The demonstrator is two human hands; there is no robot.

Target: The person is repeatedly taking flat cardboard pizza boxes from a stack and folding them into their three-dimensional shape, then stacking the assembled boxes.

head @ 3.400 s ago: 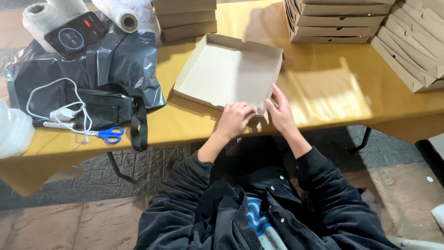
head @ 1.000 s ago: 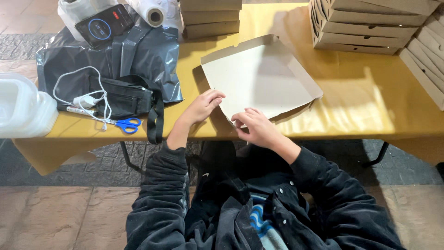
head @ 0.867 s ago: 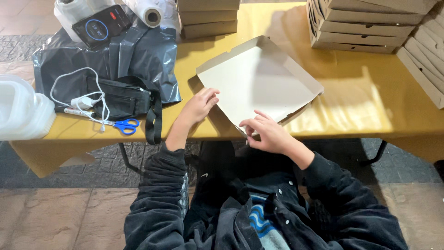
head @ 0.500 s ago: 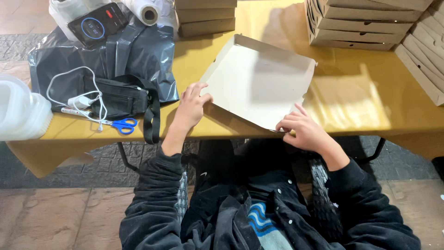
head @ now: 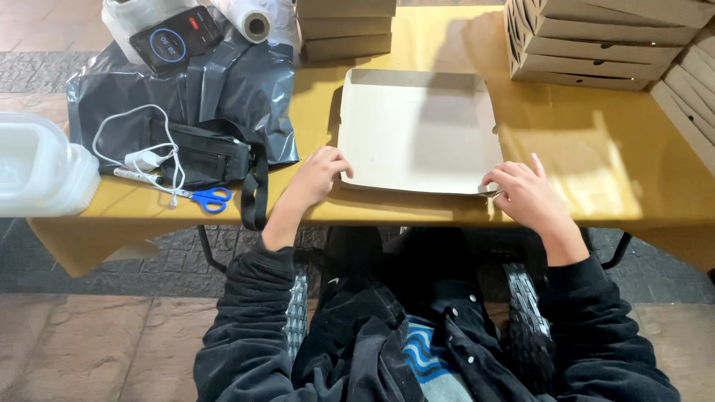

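Left hand point(head: 316, 175) grips the open cardboard pizza box point(head: 417, 130) at its near-left corner; right hand point(head: 525, 195) pinches the near-right corner.

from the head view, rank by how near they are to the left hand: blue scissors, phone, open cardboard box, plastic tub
1. Open cardboard box: the left hand touches its near left corner.
2. Blue scissors: just left, at the table edge.
3. Phone: far back left, on the grey bag.
4. Plastic tub: far left edge.

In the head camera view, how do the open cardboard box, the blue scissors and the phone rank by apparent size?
Largest to smallest:
1. open cardboard box, held by the left hand and right hand
2. phone
3. blue scissors, thinner than the phone, though similar in length
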